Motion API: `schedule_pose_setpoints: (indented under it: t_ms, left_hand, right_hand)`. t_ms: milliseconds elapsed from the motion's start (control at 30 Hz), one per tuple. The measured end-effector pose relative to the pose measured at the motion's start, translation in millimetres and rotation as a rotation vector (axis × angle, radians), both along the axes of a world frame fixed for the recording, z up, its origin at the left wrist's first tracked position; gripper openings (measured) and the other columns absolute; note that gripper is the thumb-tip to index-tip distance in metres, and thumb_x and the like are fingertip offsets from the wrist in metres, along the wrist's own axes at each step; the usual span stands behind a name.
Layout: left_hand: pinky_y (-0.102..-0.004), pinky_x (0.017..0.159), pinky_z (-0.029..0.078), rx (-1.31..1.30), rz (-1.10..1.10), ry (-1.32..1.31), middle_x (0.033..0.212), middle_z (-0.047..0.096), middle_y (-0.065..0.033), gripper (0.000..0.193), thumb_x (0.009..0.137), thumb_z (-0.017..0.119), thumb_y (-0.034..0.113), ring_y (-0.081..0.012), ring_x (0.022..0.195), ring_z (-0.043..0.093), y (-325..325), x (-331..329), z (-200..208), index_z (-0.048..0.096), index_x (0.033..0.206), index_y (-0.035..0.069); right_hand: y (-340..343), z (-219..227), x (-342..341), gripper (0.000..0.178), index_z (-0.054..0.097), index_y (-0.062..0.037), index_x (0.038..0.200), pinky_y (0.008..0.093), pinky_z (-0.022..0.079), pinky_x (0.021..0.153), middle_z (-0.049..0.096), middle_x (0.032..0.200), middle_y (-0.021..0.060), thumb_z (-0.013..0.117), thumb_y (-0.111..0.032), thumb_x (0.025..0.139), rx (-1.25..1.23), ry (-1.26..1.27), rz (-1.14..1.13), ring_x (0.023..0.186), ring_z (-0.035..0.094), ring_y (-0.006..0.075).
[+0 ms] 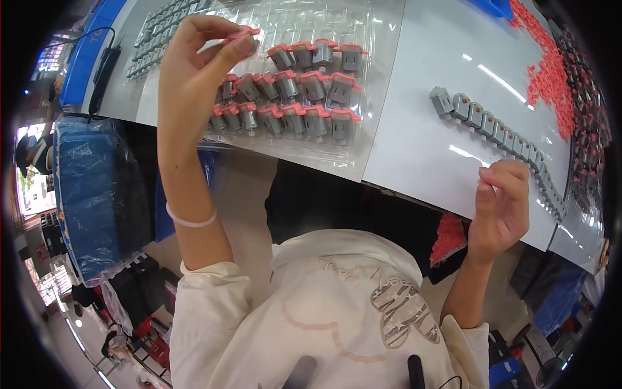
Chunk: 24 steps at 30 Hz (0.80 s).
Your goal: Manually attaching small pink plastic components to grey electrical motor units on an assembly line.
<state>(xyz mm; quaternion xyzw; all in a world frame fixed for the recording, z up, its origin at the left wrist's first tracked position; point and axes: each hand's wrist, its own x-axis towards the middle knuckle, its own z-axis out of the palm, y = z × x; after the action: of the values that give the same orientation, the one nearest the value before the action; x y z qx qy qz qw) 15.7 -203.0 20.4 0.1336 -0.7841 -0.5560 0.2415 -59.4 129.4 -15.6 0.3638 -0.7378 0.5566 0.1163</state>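
At the upper left, my left hand (204, 61) pinches a small motor with a pink cap (249, 34) between thumb and fingers, over a clear plastic tray (311, 19). Grey motors wearing pink caps (313, 86) stand in rows in the tray's pockets, beside and below that hand. On the right, my right hand (502, 211) is closed, thumb against curled fingers, above the table's front edge. Whatever those fingers hold, if anything, is hidden. Closest to it runs a slanting line of bare grey motors (487, 123) on the white table (418, 129).
Loose pink caps (547, 84) lie heaped at the far right, next to a dark mass of motors (586, 129). More grey motors (165, 35) fill a tray at the far left. A blue bin edge (494, 6) shows at the top. Pink pieces (449, 238) sit below the table edge.
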Motion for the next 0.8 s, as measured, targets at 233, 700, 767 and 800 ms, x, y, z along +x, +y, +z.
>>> schedule_pose_setpoints:
  t_ms: [233, 700, 767, 800]
  left_hand:
    - [-0.0206, 0.067, 0.042, -0.344, 0.066, -0.238, 0.085, 0.066, -0.0028, 0.019, 0.079, 0.067, 0.012, -0.0083, 0.076, 0.056, -1.0, -5.8, -9.1, 0.066, 0.096, 0.002]
    - [-0.0289, 0.077, 0.045, -0.474, 0.124, -0.219, 0.1, 0.064, -0.0105, 0.021, 0.08, 0.063, 0.009, -0.0217, 0.092, 0.06, 65.3, -7.5, 31.5, 0.064, 0.101, 0.003]
    - [-0.027, 0.072, 0.045, -0.331, -0.178, -0.236, 0.104, 0.059, -0.0082, 0.028, 0.081, 0.064, 0.012, -0.0167, 0.087, 0.055, 116.0, -22.9, 28.4, 0.061, 0.107, 0.003]
    - [-0.0289, 0.071, 0.045, -0.461, -0.233, -0.169, 0.101, 0.058, -0.0089, 0.032, 0.078, 0.067, 0.014, -0.0194, 0.085, 0.055, 134.1, -35.2, 17.8, 0.059, 0.107, 0.003]
  right_hand:
    - [0.1, -2.4, -3.4, 0.015, 0.063, 0.0001, 0.087, 0.0275, 0.039, 0.07, 0.058, 0.08, 0.0078, 0.063, 0.005, 0.074, -0.004, -0.043, -0.021, 0.076, 0.05, 0.0185]
    - [1.0, 2.3, -4.2, 0.017, 0.065, 0.0, 0.086, 0.0267, 0.042, 0.068, 0.058, 0.082, 0.0088, 0.062, 0.008, 0.071, 0.021, -0.072, -0.022, 0.076, 0.052, 0.019]
    - [4.4, 9.6, -5.1, 0.018, 0.066, -0.0013, 0.086, 0.0273, 0.043, 0.068, 0.057, 0.084, 0.009, 0.063, 0.008, 0.07, 0.027, -0.11, -0.013, 0.076, 0.054, 0.0193]
    - [7.6, 11.8, -9.0, 0.019, 0.066, -0.0029, 0.086, 0.0273, 0.044, 0.068, 0.057, 0.085, 0.0092, 0.064, 0.007, 0.069, 0.064, -0.078, -0.003, 0.076, 0.055, 0.0192]
